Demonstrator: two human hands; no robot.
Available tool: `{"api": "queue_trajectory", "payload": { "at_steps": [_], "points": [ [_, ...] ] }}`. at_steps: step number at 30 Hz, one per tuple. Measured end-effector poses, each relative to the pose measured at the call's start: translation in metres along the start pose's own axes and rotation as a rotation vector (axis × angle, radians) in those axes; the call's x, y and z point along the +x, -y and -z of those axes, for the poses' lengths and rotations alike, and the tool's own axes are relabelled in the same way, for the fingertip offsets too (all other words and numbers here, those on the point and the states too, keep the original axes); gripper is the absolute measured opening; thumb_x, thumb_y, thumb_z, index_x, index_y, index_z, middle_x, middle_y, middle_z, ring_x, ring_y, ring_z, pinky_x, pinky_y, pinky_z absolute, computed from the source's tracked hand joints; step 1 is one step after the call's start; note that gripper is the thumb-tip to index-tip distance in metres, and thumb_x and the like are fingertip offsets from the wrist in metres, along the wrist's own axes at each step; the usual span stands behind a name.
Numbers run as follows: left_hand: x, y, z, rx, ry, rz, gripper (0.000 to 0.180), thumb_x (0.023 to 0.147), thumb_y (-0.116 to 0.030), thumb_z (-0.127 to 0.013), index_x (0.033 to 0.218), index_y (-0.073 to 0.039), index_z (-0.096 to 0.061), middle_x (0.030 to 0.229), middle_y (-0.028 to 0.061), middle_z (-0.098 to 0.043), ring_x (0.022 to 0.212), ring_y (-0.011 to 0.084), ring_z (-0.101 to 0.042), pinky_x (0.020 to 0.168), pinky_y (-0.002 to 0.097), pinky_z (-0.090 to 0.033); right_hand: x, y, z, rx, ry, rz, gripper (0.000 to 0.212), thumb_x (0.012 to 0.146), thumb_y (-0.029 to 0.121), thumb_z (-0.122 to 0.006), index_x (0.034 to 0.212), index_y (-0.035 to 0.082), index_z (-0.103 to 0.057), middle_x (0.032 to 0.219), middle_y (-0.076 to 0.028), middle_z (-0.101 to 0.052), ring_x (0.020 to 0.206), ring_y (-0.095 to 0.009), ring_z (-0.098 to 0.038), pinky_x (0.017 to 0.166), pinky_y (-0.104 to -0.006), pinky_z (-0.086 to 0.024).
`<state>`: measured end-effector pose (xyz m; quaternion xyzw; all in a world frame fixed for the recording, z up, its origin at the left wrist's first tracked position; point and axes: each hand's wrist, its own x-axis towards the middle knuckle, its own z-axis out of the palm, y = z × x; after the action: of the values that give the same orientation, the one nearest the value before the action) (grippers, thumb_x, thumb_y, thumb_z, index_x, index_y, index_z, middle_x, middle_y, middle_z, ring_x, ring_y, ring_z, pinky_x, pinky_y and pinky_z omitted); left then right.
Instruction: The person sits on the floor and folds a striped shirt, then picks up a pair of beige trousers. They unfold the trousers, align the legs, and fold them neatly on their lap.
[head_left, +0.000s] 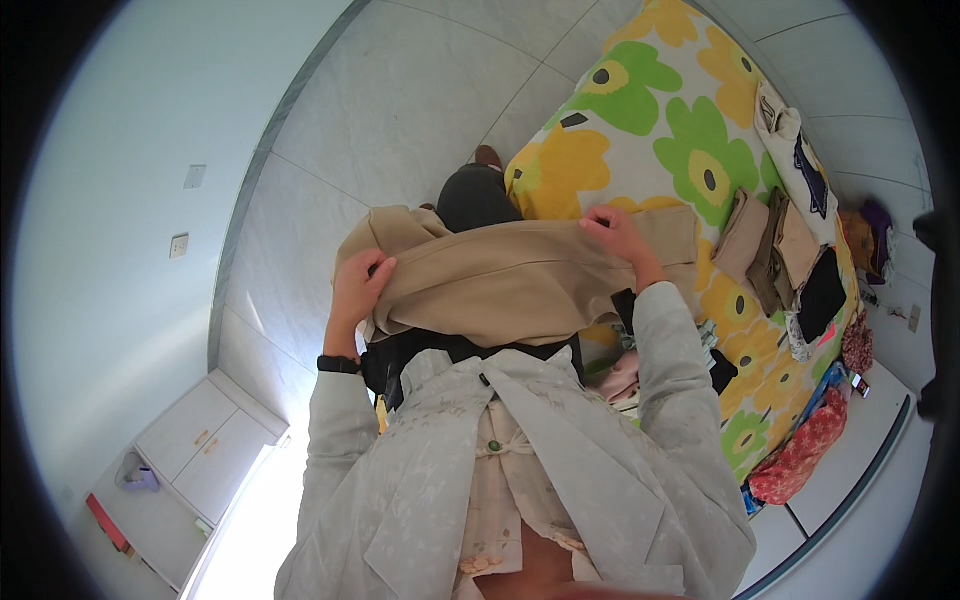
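- Pale jacket front (pixel 520 470) closest to cam.
- Beige garment (pixel 500 275): plain tan cloth, soft folds, stretched horiz. at chest height, beside floral bed (pixel 640 110).
- L hand (pixel 358 285) grip pinches its left edge; R hand (pixel 615 232) grip pinches top edge.

Left: bare floor (pixel 400 100), open passage.
Right: bed (pixel 650 130) blocks; folded stack (pixel 775 250) covers its far side.
Front: beige garment (pixel 500 280) spans both hands, touching the bed.

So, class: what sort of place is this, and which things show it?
Probably a bedroom at home: a bed with a flowered sheet, folded clothes stacked on it, a white cabinet by the wall, and a tiled floor.
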<state>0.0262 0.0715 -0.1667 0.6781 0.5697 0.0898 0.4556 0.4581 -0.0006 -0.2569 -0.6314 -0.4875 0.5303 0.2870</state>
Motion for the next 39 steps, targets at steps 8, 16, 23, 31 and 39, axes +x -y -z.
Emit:
{"api": "queue_trajectory", "payload": {
  "at_steps": [8,16,23,31,39],
  "points": [
    [-0.007,0.009,0.002,-0.355,-0.012,0.060,0.024,0.084,-0.015,-0.068,0.070,-0.007,-0.050,0.067,-0.0064,-0.044,0.062,0.0053,-0.038,0.055,0.0228,-0.032,-0.015,0.010,0.018,0.155,-0.027,-0.024,0.016,0.084,0.017,-0.068,0.078,0.006,-0.058,0.068,0.008,-0.048,0.064,-0.004,-0.040,0.057,-0.0217,-0.035],
    [0.016,-0.007,-0.017,0.510,-0.143,-0.110,0.021,0.077,-0.017,-0.069,0.092,-0.005,-0.060,0.078,0.0085,-0.059,0.074,0.0253,-0.058,0.067,0.0379,-0.046,-0.037,0.041,0.008,0.063,-0.036,-0.011,0.015,0.088,0.013,-0.062,0.097,0.002,-0.062,0.074,0.004,-0.053,0.068,-0.005,-0.045,0.060,-0.0230,-0.039],
    [0.045,-0.091,-0.087,0.167,-0.109,-0.684,0.031,0.081,-0.025,-0.065,0.106,-0.007,-0.060,0.103,0.0107,-0.060,0.097,0.0308,-0.055,0.087,0.0420,-0.043,-0.070,0.112,-0.009,0.010,-0.017,0.142,0.015,0.089,0.007,-0.056,0.102,0.003,-0.062,0.079,-0.001,-0.056,0.070,-0.009,-0.048,0.064,-0.0236,-0.041],
    [0.038,-0.127,-0.123,-0.348,0.399,-0.479,0.026,0.088,-0.019,-0.058,0.077,0.003,-0.050,0.065,0.0109,-0.048,0.061,0.0227,-0.047,0.056,0.0352,-0.038,-0.067,0.125,-0.028,0.074,-0.102,0.155,0.014,0.089,0.005,-0.055,0.102,0.002,-0.062,0.092,-0.001,-0.061,0.081,-0.008,-0.053,0.073,-0.0224,-0.043],
    [0.030,-0.075,-0.097,-0.835,0.307,0.101,0.021,0.093,-0.023,-0.058,0.084,-0.004,-0.062,0.080,-0.0044,-0.059,0.074,0.0033,-0.049,0.064,0.0218,-0.042,-0.082,0.075,-0.046,0.146,-0.324,0.134,0.012,0.091,0.012,-0.058,0.097,0.002,-0.063,0.083,-0.001,-0.061,0.075,-0.007,-0.054,0.068,-0.0221,-0.044]
  ]
}}
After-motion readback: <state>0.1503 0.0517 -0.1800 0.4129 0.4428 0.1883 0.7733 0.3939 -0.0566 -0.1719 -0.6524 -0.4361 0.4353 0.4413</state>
